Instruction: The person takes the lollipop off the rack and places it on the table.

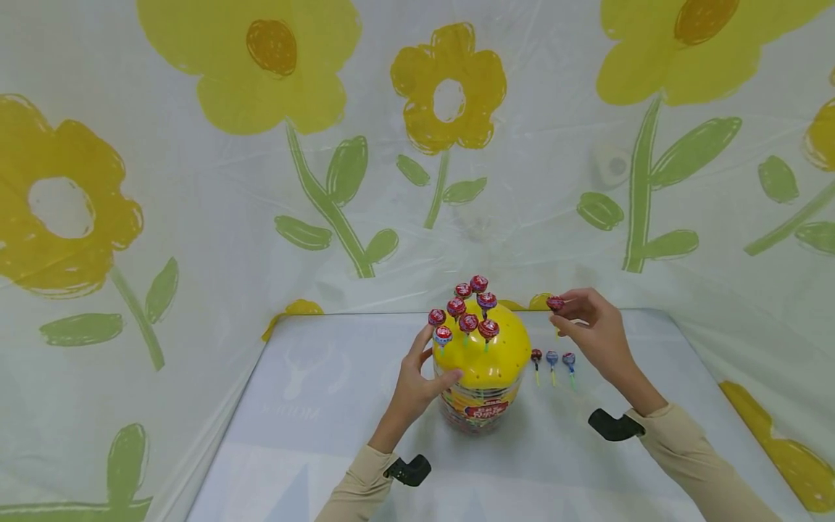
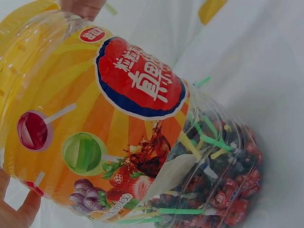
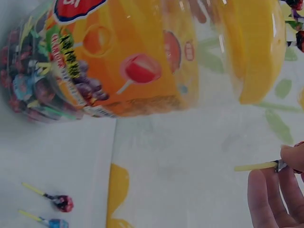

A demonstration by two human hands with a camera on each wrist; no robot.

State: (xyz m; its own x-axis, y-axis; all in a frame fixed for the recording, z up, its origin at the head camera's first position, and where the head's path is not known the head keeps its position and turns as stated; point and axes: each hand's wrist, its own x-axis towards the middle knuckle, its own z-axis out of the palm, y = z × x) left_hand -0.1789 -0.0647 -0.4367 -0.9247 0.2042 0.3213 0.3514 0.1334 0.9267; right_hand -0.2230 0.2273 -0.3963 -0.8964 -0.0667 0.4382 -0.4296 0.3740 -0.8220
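Clock face centred on the jar, twelve pointing away from the person I am watching.

One clear jar, upright on the pale table; orange fruit label, wrapped sweets inside.

One domed yellow lid, on the jar.

Eight standing lollipops, stick-down in the lid, mostly on its nine-to-twelve side.

One left hand, between eight and nine, gripping the lid's side, thumb on the front.

One right hand, about two o'clock, thumb and fingers pinching one held lollipop by its wrapped end; yellow stick free, apart from the lid.

Three loose lollipops, between two and three, lying in a row near the jar.

One flower-printed cloth, hanging at twelve.
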